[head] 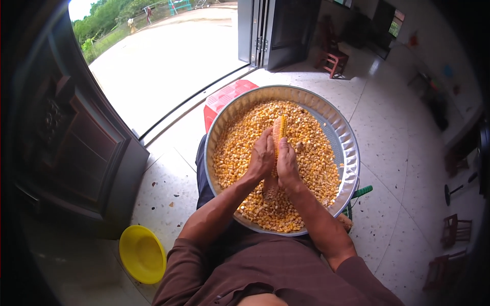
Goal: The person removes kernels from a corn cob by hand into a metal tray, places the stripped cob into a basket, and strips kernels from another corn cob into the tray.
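Note:
An ear of corn [280, 124] stands out between my two hands, tip pointing away from me. Yellow kernels cover its right side, while the left side looks pale and stripped. My left hand [262, 155] clasps it from the left, and my right hand [288, 162] presses from the right with the thumb along it. Below the hands, a bare cob [271, 188] is partly visible. Loose corn kernels [245, 141] fill most of a round metal sieve pan [350, 147] in front of me. Its perforated bottom shows at the right. My palms are hidden.
A red plastic stool [229, 95] sits at the pan's far left edge. Beside the pan's right rim are a green handle [363, 191] and a cob [345, 221]. A yellow basin [142, 254] rests on the floor near the dark door [92, 145]. Beyond stands a wooden chair [334, 61].

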